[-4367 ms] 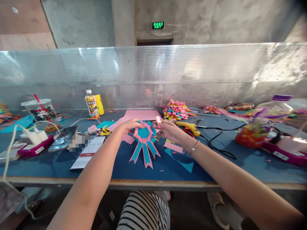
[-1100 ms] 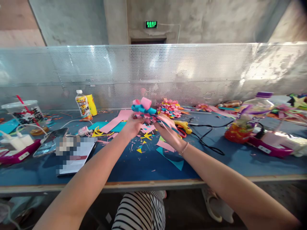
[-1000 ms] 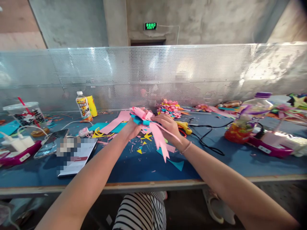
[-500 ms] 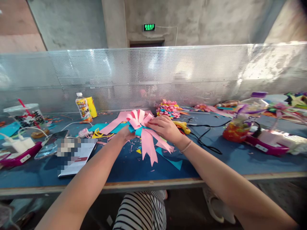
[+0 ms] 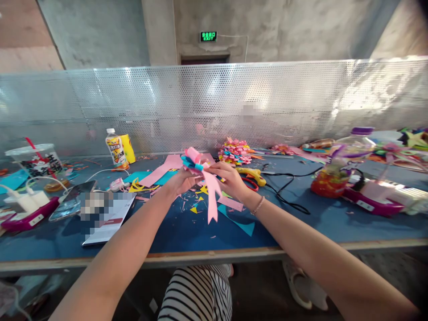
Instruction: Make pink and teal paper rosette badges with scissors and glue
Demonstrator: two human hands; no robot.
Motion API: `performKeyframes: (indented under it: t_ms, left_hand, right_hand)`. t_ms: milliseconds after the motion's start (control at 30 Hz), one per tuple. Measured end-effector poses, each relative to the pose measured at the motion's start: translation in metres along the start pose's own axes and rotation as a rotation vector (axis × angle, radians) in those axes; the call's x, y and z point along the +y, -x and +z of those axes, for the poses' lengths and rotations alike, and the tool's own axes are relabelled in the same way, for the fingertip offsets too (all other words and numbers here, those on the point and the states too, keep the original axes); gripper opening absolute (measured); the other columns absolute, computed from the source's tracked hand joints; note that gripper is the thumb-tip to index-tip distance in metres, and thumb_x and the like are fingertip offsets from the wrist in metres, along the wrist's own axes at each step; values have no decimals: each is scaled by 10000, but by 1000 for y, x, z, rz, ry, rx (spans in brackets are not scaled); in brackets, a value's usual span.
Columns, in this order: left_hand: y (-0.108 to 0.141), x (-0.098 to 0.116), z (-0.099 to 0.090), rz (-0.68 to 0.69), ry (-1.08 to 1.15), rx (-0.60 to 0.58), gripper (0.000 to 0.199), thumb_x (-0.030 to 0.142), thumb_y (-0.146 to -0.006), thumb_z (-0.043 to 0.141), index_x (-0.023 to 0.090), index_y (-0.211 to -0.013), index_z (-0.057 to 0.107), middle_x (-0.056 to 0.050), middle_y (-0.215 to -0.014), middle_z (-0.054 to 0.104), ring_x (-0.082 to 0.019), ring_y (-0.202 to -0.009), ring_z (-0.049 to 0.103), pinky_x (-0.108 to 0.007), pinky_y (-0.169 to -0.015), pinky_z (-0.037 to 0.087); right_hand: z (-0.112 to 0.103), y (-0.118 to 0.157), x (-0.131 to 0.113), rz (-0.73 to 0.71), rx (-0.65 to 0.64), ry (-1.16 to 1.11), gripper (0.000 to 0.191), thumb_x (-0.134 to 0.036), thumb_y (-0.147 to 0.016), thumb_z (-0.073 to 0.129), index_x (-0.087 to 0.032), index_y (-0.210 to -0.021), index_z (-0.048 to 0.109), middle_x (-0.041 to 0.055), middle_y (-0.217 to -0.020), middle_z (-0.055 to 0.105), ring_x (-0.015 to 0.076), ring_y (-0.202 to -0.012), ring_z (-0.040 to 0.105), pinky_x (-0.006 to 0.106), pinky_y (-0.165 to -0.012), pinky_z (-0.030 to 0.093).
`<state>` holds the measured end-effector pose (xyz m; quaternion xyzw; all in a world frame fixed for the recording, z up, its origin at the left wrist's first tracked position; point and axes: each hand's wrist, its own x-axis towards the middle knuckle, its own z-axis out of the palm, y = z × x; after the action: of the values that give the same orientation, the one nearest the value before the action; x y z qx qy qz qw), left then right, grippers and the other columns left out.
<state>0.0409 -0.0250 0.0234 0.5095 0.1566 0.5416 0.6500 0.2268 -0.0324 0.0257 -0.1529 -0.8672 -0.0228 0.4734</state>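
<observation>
Between my hands, above the blue table, is a pink and blue paper bow (image 5: pixel 194 161) with looped strips on top and a notched pink tail hanging down. My left hand (image 5: pixel 183 182) grips it from the left and below. The fingers of my right hand (image 5: pixel 227 176) pinch it at the right, near the top of the tail. Beneath and behind lie flat pink paper (image 5: pixel 160 170) and blue paper strips. Yellow-handled scissors (image 5: pixel 256 176) rest just right of my right hand.
On the left stand a juice bottle (image 5: pixel 115 149), a plastic cup (image 5: pixel 40 162), a phone (image 5: pixel 72 203) and a booklet (image 5: pixel 112 223). A pile of paper bows (image 5: pixel 234 152) sits behind. Rightward are a black cable (image 5: pixel 284 196), a purple-capped bottle (image 5: pixel 334 174) and a power strip (image 5: pixel 374 203). Scraps litter the table (image 5: pixel 187 236).
The bow has been tipped and turned, so its loops show side-on and its tails hang closer together. Both hands have shifted slightly with it, uncovering the scissors' red inner grip.
</observation>
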Motion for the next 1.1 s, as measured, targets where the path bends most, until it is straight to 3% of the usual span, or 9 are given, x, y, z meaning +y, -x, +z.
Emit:
performKeyframes:
  t_ms: [100,200,267,400,567,667,767,900,1100]
  left_hand:
    - [-3,0,2,13,14,29,343,119,-517,755,192,-809,591,4,-767,644,-129,-726,598,-282,-705,448]
    - [-7,-3,4,94,24,206,306,136,-502,765,179,-729,565,33,-683,624,-90,-644,576,-235,-636,425]
    - [-9,-4,5,129,24,283,314,152,-487,775,174,-698,543,48,-643,606,-74,-596,559,-209,-577,404]
    - [-11,-3,2,154,-10,350,330,191,-491,783,168,-688,519,49,-625,585,-71,-559,549,-189,-508,392]
    - [-13,3,-7,160,-61,413,376,232,-489,788,182,-735,509,52,-625,568,-83,-501,537,-200,-430,391]
    - [-14,5,-11,162,-50,437,387,247,-485,793,179,-716,490,54,-622,557,-75,-484,524,-190,-399,376]
    - [-15,4,-13,164,-39,440,388,254,-489,795,178,-714,488,53,-627,557,-73,-499,530,-187,-411,395]
    - [-15,0,-11,140,-34,445,385,242,-488,800,177,-726,505,50,-627,565,-70,-518,537,-187,-449,424]
    - [-14,-3,-1,103,1,469,371,244,-481,798,176,-662,481,60,-556,525,-61,-463,493,-177,-389,342]
  right_hand:
    - [10,2,1,352,60,-225,188,-341,-798,559,-218,-912,641,43,-847,615,178,-774,556,332,-710,456]
    - [21,2,4,747,164,-486,204,-407,-721,627,-214,-787,639,16,-748,612,169,-705,548,328,-683,452]
    - [26,0,4,875,227,-683,209,-395,-657,687,-208,-732,629,5,-715,603,154,-686,544,318,-693,453]
    - [26,-4,0,902,253,-1024,211,-287,-570,762,-201,-697,616,-6,-718,603,131,-725,569,294,-775,455]
    - [23,0,7,979,153,-1197,338,-106,-522,759,-215,-814,628,-4,-854,635,146,-880,606,262,-840,448]
    - [23,4,14,983,143,-1190,452,-75,-545,739,-240,-943,604,16,-975,635,170,-964,598,283,-835,460]
    - [23,4,15,969,138,-1152,428,-137,-591,741,-239,-976,585,31,-1006,628,172,-970,596,298,-825,463]
    - [26,2,11,943,111,-1062,268,-267,-603,759,-197,-795,586,6,-847,630,140,-867,606,279,-793,449]
    - [34,2,9,953,214,-943,343,-351,-533,788,-178,-616,504,-19,-667,582,143,-780,604,261,-701,444]
